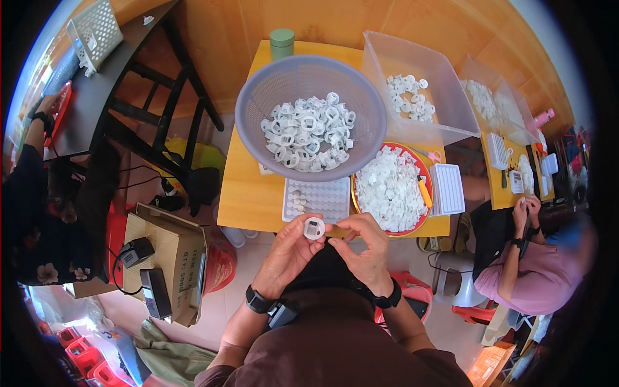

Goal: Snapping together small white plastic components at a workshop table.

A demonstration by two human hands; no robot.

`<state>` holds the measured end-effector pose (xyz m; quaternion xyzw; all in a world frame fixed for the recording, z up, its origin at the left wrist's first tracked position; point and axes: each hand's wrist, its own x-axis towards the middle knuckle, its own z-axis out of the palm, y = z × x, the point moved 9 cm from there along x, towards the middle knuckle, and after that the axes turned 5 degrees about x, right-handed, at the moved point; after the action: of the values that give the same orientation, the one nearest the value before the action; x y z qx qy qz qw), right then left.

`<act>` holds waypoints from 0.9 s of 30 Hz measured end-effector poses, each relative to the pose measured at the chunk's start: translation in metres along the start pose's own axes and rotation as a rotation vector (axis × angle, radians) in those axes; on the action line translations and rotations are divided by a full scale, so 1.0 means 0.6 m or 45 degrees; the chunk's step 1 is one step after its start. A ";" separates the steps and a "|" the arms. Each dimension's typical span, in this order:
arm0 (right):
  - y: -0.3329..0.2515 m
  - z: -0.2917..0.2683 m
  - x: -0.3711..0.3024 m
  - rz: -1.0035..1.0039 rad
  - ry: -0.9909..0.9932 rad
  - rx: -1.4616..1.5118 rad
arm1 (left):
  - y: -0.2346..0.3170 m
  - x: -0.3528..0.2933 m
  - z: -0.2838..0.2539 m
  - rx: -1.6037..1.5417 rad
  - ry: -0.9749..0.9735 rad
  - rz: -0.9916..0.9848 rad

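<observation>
My left hand [287,253] pinches a small round white plastic part [314,228] between thumb and fingers, above the front edge of the yellow table. A grey and dark insert shows in the part's face. Just to the right, my right hand [366,248] is curved with thumb and index fingertips apart; nothing can be made out between them. Beyond the hands lies a white tray [330,200] with rows of round pockets, several holding small pieces. A large grey-purple basket [248,138] behind it holds many white ring-shaped parts [309,132].
A red-rimmed round tray [427,222] heaped with small white pieces carries an orange-handled tool [424,192]. Stacked white trays [447,189], pink scissors [433,156] and a clear bin [445,77] stand right. A green canister [282,44] is at the back. Co-workers sit on both sides.
</observation>
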<state>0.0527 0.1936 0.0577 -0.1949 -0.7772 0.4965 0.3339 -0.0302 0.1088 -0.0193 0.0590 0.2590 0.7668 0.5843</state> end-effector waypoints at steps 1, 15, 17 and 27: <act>0.002 -0.001 -0.001 0.011 0.001 0.009 | 0.000 0.000 0.000 0.005 0.008 0.003; -0.018 0.031 0.003 0.137 -0.100 -0.112 | -0.006 -0.003 -0.002 0.160 0.014 0.044; -0.012 0.031 0.001 0.158 -0.113 -0.112 | -0.006 -0.003 -0.003 0.168 0.001 0.043; -0.042 0.036 0.002 -0.099 -0.234 -0.277 | -0.017 -0.010 -0.006 0.199 0.062 -0.097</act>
<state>0.0374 0.1697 0.0748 -0.1535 -0.8606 0.4119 0.2574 -0.0207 0.1043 -0.0258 0.0757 0.3344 0.7226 0.6003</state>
